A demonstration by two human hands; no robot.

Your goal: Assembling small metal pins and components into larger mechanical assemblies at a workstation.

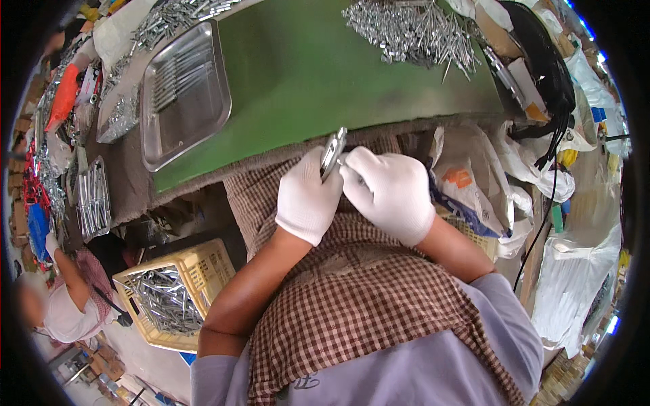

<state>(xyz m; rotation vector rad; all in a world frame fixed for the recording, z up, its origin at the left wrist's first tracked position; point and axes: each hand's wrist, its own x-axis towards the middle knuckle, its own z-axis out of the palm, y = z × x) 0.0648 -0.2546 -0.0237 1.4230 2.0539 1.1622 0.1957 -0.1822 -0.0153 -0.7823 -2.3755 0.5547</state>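
Note:
My left hand (306,199), in a white knit glove, is closed around a shiny metal cylinder-shaped part (334,150). The part tilts up out of the fist, just off the table's near edge. Beside it, almost touching, is my right hand (393,193), gloved the same way. Its fingers are bent into a pinch close to the part. A bit of metal shows at the right fingertips, too small and covered to name. Both hands are above my lap, over a brown checked apron (365,284).
The green-topped table (291,74) bears a steel tray (223,101) with metal rods, and a heap of metal screw-like pieces (413,34). A yellow crate (220,267) of metal parts stands low left. Plastic sacks (474,196) hang right. A co-worker's arm (71,277) shows far left.

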